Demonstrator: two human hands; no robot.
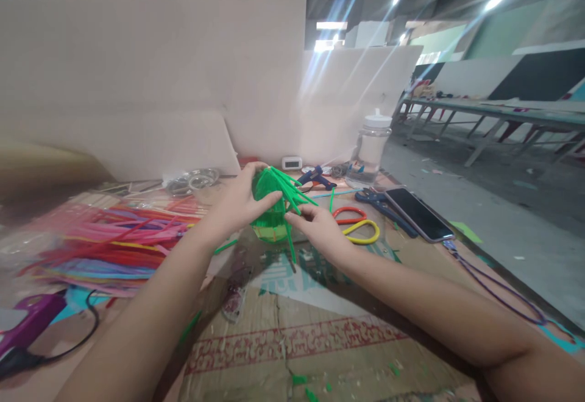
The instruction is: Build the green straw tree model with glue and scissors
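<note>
A rounded green craft piece [269, 214], with a yellow-green band near its base, is held up just above the cardboard. My left hand [249, 198] is closed around its left and top, the thumb across its front. Several thin green pipe cleaners [292, 190] fan out from its top toward the right. With thumb and fingers, my right hand [320, 228] pinches a green pipe cleaner at the piece's right side. One green stem [290, 243] hangs down below the fingers. Orange and yellow scissor handles [363, 231] lie right of my right hand.
Colourful pipe cleaners [114, 237] are heaped on the left, near a purple tool [34, 323] with a black cord. Blue pliers [388, 210], a phone [418, 214] and a water bottle [369, 149] are at right. Behind stand a blue glue gun [316, 178] and a small white clock [291, 163].
</note>
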